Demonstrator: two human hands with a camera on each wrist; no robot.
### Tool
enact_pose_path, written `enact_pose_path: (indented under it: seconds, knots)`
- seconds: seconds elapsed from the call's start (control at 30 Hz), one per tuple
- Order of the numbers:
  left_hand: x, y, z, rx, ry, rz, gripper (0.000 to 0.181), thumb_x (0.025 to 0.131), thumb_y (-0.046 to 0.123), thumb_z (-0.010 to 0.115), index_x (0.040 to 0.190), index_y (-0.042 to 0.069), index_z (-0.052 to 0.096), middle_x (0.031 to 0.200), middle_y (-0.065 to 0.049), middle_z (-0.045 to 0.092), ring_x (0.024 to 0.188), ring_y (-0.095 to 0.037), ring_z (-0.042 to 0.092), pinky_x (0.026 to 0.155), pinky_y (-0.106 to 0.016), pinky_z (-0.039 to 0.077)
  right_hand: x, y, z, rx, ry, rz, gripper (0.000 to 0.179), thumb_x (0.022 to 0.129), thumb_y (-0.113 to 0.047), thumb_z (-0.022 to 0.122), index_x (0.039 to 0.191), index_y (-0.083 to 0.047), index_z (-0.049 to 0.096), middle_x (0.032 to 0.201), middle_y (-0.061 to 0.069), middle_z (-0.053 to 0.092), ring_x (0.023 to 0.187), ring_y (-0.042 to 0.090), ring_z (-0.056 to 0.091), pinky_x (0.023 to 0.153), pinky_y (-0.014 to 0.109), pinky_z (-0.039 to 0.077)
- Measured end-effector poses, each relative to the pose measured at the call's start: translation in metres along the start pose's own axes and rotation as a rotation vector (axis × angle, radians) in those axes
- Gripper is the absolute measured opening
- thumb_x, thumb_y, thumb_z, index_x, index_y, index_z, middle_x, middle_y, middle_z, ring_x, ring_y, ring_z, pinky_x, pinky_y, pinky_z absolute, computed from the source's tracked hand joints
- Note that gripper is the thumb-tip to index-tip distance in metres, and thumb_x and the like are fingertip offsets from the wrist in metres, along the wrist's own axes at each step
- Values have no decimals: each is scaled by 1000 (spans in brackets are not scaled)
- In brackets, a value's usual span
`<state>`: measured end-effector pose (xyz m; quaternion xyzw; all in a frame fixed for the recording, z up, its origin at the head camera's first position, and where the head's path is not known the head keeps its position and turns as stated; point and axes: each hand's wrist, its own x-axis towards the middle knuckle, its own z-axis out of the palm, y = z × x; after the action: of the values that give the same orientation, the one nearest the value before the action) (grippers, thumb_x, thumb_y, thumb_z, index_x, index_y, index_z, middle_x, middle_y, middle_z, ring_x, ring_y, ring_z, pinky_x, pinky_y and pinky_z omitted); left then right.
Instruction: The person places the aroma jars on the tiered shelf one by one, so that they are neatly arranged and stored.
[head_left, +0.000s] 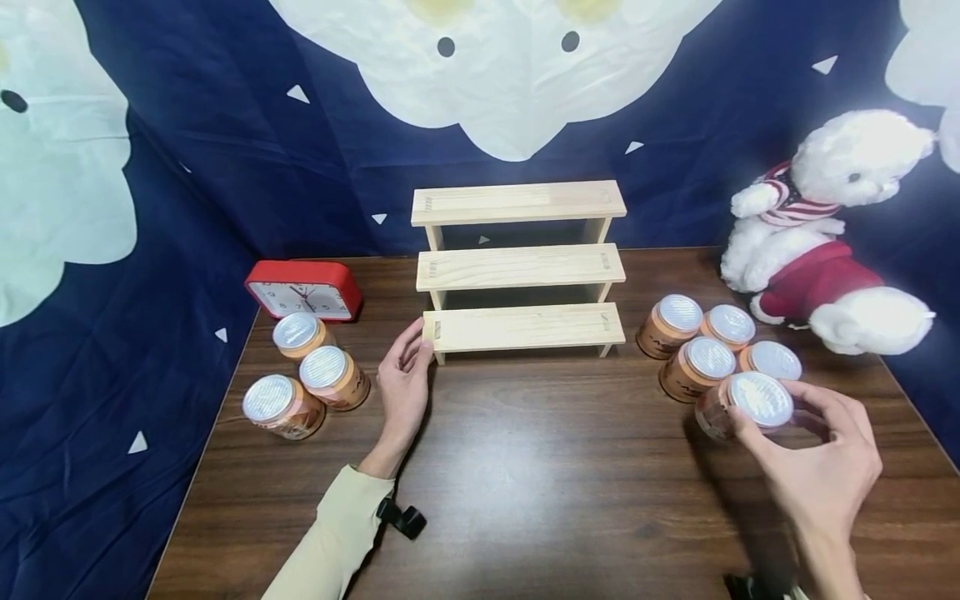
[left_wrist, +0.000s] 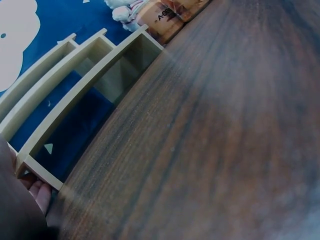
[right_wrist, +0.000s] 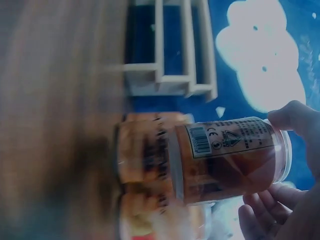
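My right hand (head_left: 825,450) grips a can (head_left: 761,400) with a silver lid, its thumb and fingers near the lid's rim. In the right wrist view this can (right_wrist: 227,160) shows a barcode label and is raised off the table, beside other orange cans (right_wrist: 150,145). Several such cans (head_left: 688,367) stand close behind it on the right. At the left end of the lowest step of a three-tier wooden stand (head_left: 525,327) is my left hand (head_left: 405,392), pinching the board's end. Fingertips (left_wrist: 41,194) show beneath that end in the left wrist view.
Three matching cans (head_left: 335,377) stand at the left, before a red clock (head_left: 303,290). White plush toys (head_left: 810,225) lean at the back right. A dark blue cloth (head_left: 337,167) hangs behind the brown wooden table (head_left: 525,467).
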<state>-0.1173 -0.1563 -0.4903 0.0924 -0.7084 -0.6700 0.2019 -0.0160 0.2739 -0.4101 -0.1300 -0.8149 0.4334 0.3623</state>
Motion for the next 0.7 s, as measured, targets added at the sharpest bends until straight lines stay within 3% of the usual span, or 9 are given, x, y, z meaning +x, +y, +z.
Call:
enact_pose_path:
  seconds: [0.23, 0.43, 0.7]
  knots:
    - [1, -2, 0, 4, 9, 16, 34, 107, 5, 71, 140, 6, 77, 130, -18, 79, 111, -6, 73, 95, -15, 57, 13, -25, 0, 72, -52, -82, 59, 64, 2, 97, 120, 9, 80, 112, -24, 66, 102, -2, 62, 83, 12, 48]
    - [1, 0, 0, 0, 1, -10, 34, 107, 3, 70, 141, 5, 76, 132, -19, 78, 110, -4, 71, 96, -15, 56, 21, -40, 7, 197, -106, -110, 57, 62, 12, 94, 116, 14, 78, 114, -10, 71, 106, 8, 64, 91, 12, 53]
    - [1, 0, 0, 7, 2, -14, 34, 108, 3, 69, 141, 5, 76, 133, -19, 77, 109, -4, 72, 95, -14, 55, 31, -61, 28, 351, -249, -143, 56, 64, 20, 89, 119, 16, 76, 119, 0, 78, 110, 10, 73, 92, 12, 57]
